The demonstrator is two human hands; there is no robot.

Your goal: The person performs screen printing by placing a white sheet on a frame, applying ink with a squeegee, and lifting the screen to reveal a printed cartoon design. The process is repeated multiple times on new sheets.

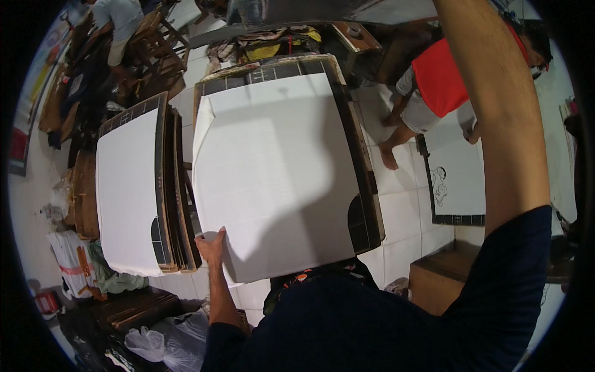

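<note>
Above floor tiles (401, 214), a dark board (266, 73) bears white cloth (273, 167), left hand (211, 244) at its edge, grip unclear, right hand unseen.

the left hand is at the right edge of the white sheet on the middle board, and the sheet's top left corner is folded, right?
Not quite: the head view shows the left hand at the left edge of the white sheet on the middle board. The sheet's top left corner is folded.
</note>
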